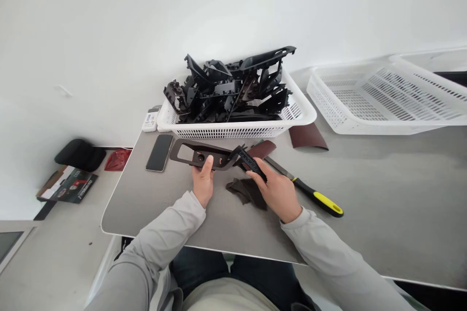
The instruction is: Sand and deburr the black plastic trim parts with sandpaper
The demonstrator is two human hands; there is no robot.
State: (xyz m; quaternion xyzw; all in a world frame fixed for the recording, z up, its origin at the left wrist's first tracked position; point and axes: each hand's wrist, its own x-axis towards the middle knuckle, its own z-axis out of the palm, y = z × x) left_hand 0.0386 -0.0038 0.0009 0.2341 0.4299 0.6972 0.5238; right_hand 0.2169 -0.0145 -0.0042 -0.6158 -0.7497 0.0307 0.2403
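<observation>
My left hand (pixel 203 182) grips a dark brown plastic trim panel (pixel 215 147) with a large rectangular opening at its left end; my thumb lies on its face. In my right hand (pixel 279 189) is a black caliper (pixel 251 162), its jaws at the right end of the panel. Whether the jaws touch the panel I cannot tell. Under my right hand lies a dark cloth (pixel 248 191). A file (pixel 317 198) with a black and yellow handle rests beside that hand, and a curled piece of brown sandpaper (pixel 263 148) lies behind the caliper.
A white basket (pixel 237 131) heaped with dark plastic parts (pixel 226 90) stands at the back. More white baskets (pixel 379 92) are to the right. Another sandpaper sheet (pixel 308 136), a phone (pixel 159 152) and a small white box (pixel 150 120) lie on the table (pixel 394 204).
</observation>
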